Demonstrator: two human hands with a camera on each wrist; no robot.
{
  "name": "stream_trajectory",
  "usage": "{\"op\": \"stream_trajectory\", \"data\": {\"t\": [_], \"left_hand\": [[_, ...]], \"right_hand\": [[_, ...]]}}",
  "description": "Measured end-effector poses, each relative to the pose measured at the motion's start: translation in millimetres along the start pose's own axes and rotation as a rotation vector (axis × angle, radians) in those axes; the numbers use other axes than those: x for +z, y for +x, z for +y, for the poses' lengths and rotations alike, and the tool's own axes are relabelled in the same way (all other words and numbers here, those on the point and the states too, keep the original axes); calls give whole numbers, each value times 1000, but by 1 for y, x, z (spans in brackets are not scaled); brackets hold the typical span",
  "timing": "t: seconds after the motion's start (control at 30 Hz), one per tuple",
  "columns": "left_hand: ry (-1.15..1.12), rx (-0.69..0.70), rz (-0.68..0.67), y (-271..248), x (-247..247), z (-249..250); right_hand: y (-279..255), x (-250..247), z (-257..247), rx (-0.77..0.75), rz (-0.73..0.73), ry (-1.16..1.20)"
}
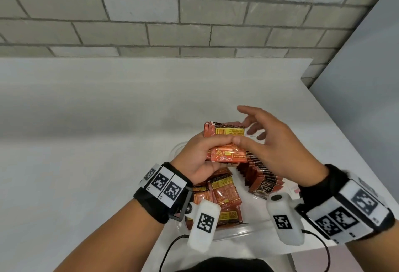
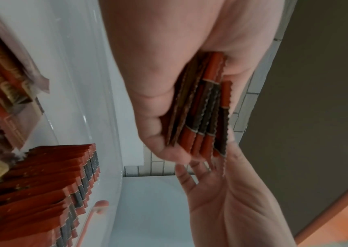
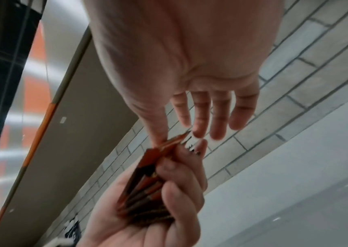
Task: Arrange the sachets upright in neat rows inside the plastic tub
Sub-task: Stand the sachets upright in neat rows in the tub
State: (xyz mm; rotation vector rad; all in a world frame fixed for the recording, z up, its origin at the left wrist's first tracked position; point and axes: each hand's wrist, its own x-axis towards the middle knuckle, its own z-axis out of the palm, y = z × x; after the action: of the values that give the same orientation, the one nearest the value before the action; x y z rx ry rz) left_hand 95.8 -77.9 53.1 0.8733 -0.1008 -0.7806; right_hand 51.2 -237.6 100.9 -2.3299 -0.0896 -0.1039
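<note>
Left hand [image 1: 197, 159] clutching sachet stack [image 1: 224, 142], hiding tub [image 1: 233, 234]; right hand [image 1: 269, 142] splayed, thumb-touching.

The plastic tub [image 1: 232, 236] sits on the white table [image 1: 90, 120], close to its near edge and toward its right end, with the brick wall [image 1: 172, 12] behind the table. Inside the tub, a row of upright sachets [image 1: 258, 168] runs along the right side, front to back, and loose sachets [image 1: 222, 196] lie piled flat in the left part. Above the tub's far half, the left hand [image 1: 199, 159] grips a stack of sachets [image 1: 224, 142]. The right hand [image 1: 274, 148] is above the upright row, its thumb touching the stack's right side, its fingers spread beyond it.
</note>
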Motion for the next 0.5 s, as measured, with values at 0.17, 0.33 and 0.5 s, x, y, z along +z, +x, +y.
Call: {"op": "stream_trajectory", "data": {"t": [0.17,0.33,0.5], "left_hand": [[-29,-43,2,2,2,-3],[-61,-52,-4,5,0,-6],[-161,-9,-67,9,-5,-9]], "right_hand": [[2,-5,9,118,-22,238],[-5,-6,8,-34,274,134],[-15,3,16,-260,107,-145]]}}
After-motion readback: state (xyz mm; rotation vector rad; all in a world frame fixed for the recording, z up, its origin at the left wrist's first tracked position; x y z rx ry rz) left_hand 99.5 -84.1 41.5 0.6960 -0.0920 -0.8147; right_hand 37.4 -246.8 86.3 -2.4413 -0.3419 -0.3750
